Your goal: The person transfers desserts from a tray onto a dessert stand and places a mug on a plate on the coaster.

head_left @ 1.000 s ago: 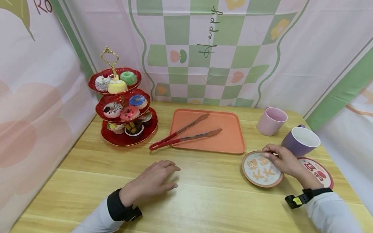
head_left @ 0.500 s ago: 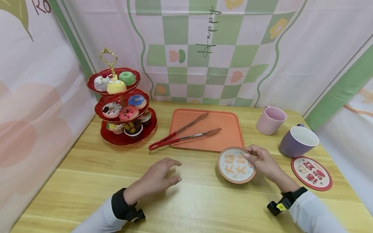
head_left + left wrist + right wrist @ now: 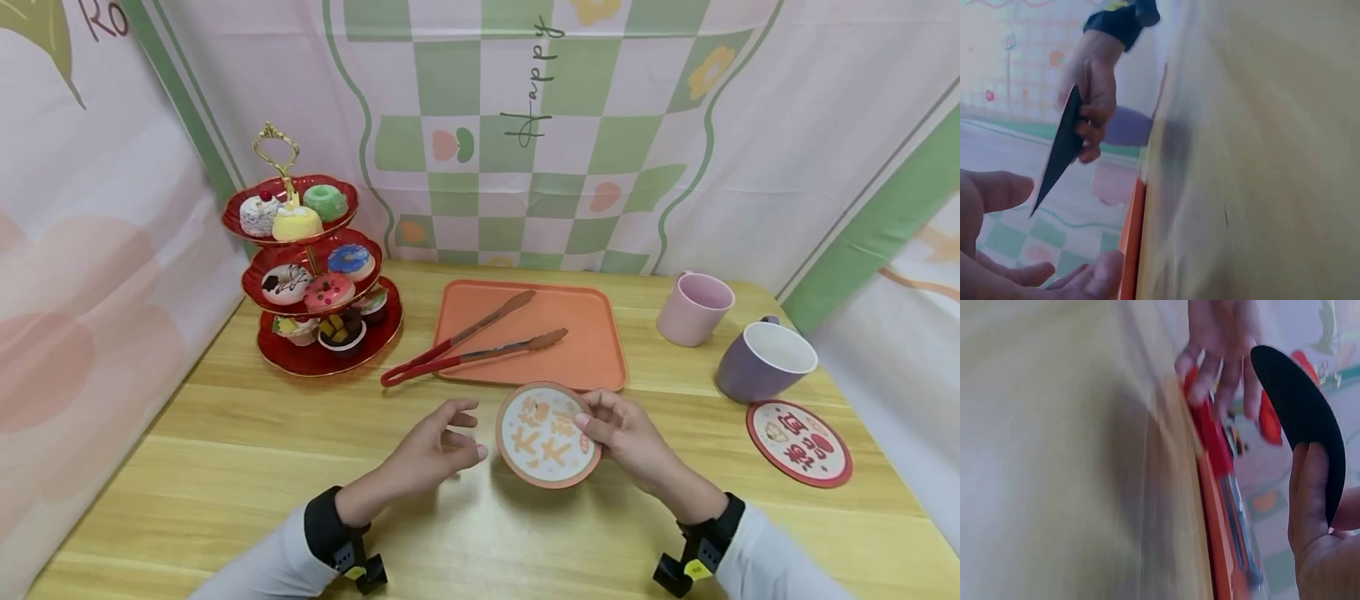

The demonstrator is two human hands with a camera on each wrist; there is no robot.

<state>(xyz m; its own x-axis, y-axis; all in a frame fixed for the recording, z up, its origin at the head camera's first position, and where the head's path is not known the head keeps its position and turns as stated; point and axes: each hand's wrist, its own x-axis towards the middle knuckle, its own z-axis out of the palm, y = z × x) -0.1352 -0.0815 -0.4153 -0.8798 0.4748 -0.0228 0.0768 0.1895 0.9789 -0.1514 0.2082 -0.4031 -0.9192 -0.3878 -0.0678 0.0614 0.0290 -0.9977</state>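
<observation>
A round coaster (image 3: 549, 435) with an orange rim and orange characters is pinched at its right edge by my right hand (image 3: 630, 442), thumb on top and fingers beneath. Both wrist views show it raised off the wooden table, its dark underside (image 3: 1297, 400) towards the right wrist camera. My left hand (image 3: 431, 450) hovers just left of the coaster, thumb and fingers spread apart with nothing between them. In the left wrist view, the thumb and fingers of the left hand (image 3: 997, 250) are close to the coaster's near edge.
An orange tray (image 3: 585, 333) bears red-handled tongs (image 3: 450, 360). At left stands a three-tier red stand (image 3: 330, 362) with several toy cakes. A pink mug (image 3: 693, 312), a purple mug (image 3: 757, 367) and a red-rimmed coaster (image 3: 799, 443) are at right.
My right hand has carried the orange-rimmed coaster left from beside the red-rimmed one to the middle. My left hand has shifted slightly right, its thumb and fingers facing the coaster.
</observation>
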